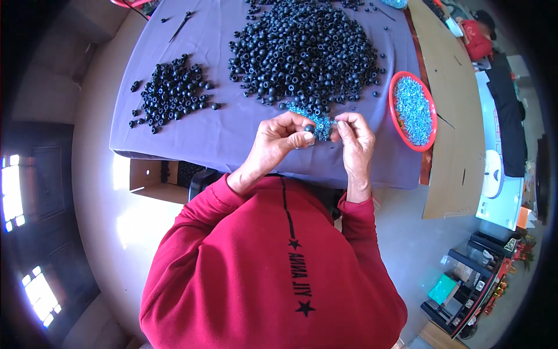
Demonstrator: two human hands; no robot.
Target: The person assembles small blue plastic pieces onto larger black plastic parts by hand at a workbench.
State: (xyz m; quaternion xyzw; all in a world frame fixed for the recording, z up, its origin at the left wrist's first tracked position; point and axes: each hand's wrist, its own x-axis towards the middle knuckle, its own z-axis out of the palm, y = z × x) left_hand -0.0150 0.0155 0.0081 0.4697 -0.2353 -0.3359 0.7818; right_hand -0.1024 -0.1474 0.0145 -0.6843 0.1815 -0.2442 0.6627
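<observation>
Between the thumb and fingers of my left hand [273, 141] is a round black cap [309, 128], small and with a hollow look like the others on the table. My right hand [356, 141] is closed in a pinch just to its right, the fingertips a short gap from the cap. Whatever is in that pinch is too small to make out. Under and between both hands lies a little heap of tiny shiny blue pieces [324, 131]. Directly beyond them rises a large pile of black caps [302, 52].
A smaller pile of black caps [171, 93] lies to the left on the purple tablecloth [221, 131]. At the right stands a red bowl [422, 148] of blue pieces [414, 110], next to cardboard [456, 134]. A thin dark tool [181, 27] lies far left. Another person [476, 39] is far right.
</observation>
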